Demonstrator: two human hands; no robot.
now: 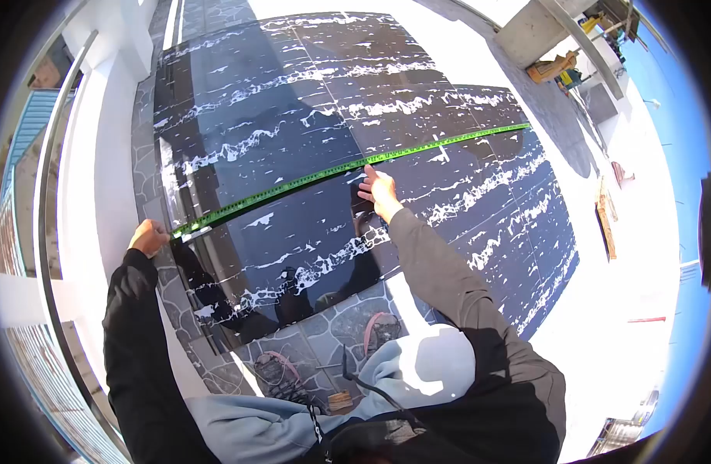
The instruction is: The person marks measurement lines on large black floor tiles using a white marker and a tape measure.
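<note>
A bright green tape measure (293,185) is stretched out across glossy black tiles with white veins (286,240). My left hand (149,237) is closed at the tape's left end, by the tiles' left edge. My right hand (380,192) is over the middle of the tiles, its index fingertip at the tape's lower edge and the other fingers partly spread. From there the tape runs on to the tiles' far right edge. No tape case can be made out.
Grey stone-patterned floor (317,340) lies around my feet. A metal railing (44,232) and white wall run along the left. At the right are a strip of wood (605,219) and, farther off, a concrete block with tools near it (568,77).
</note>
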